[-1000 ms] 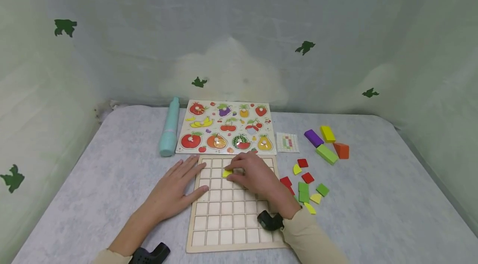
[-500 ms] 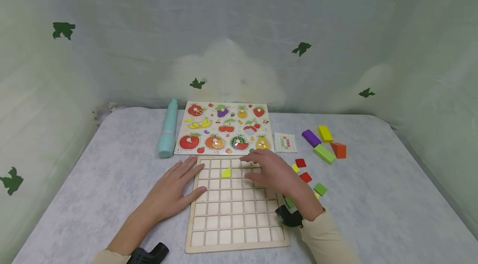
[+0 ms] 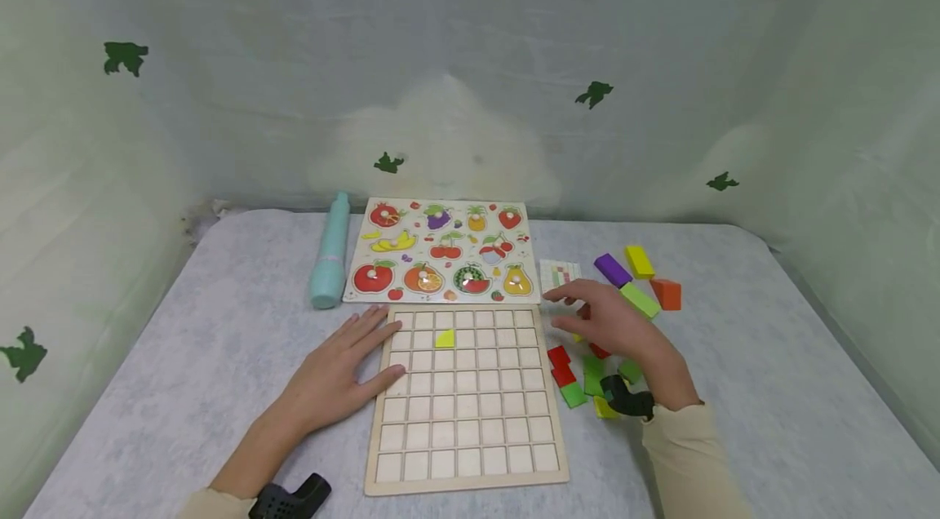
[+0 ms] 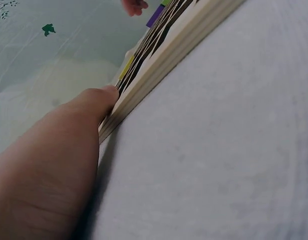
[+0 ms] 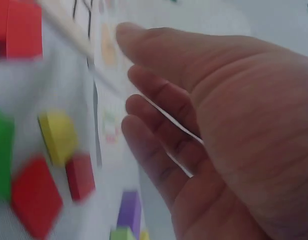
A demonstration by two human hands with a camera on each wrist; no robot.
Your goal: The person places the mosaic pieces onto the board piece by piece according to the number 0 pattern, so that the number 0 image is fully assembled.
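The wooden grid board (image 3: 470, 487) lies flat on the table. In its second row sits one yellow tile (image 3: 445, 339) with a curved side. My left hand (image 3: 334, 372) rests across the board's left edge with fingers spread; the left wrist view shows the thumb (image 4: 93, 102) against the rim. Off the board's right side hovers my right hand (image 3: 617, 323), thumb and fingers apart and nothing between them. It partly covers the loose tiles and a small pattern card (image 3: 560, 273). In the right wrist view a yellow tile (image 5: 58, 137) and a red tile (image 5: 37, 197) lie near it.
Behind the board is a fruit puzzle (image 3: 444, 250), with a teal bottle-shaped object (image 3: 332, 258) to its left. Purple (image 3: 613, 269), yellow (image 3: 640, 262), light green (image 3: 640, 301) and orange (image 3: 667, 294) blocks lie at the right. Red tiles (image 3: 562, 374) touch or nearly touch the board's right edge.
My right hand has let go of the yellow tile, leaving it in the grid, and moved right, off the board, over the loose tiles. The left hand has stayed put.
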